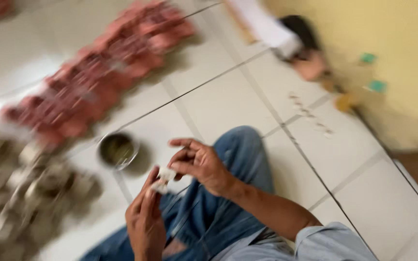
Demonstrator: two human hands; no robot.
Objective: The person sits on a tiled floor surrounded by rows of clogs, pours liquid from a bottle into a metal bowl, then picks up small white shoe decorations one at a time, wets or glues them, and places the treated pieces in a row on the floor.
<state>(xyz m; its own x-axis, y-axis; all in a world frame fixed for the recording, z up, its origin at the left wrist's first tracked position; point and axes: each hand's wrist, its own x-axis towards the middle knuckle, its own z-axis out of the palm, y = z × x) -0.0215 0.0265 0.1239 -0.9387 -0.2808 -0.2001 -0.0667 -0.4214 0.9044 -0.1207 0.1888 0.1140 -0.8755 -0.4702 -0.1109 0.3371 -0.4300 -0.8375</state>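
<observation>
Although the head view is smeared by motion, I can make out the white tiled floor (228,101) with dark grout lines filling most of it, and a yellow wall (393,43) along the right. Across the upper left lies a long heap of reddish pieces (97,82), too blurred for me to say what they are, and below it at the left edge a pile of greyish-brown pieces (20,193). My legs in blue jeans (238,159) are folded on the tiles. Just beside the knee stands a small round metal bowl (117,150) with something dark inside. Above the lap, my left hand (145,222) and right hand (200,164) meet: both pinch a small white piece (163,178) between thumb and fingertips, the other fingers of the right hand curled loosely above it. The piece looks pale, flat and roughly square, with crumpled edges; I cannot tell its material.
</observation>
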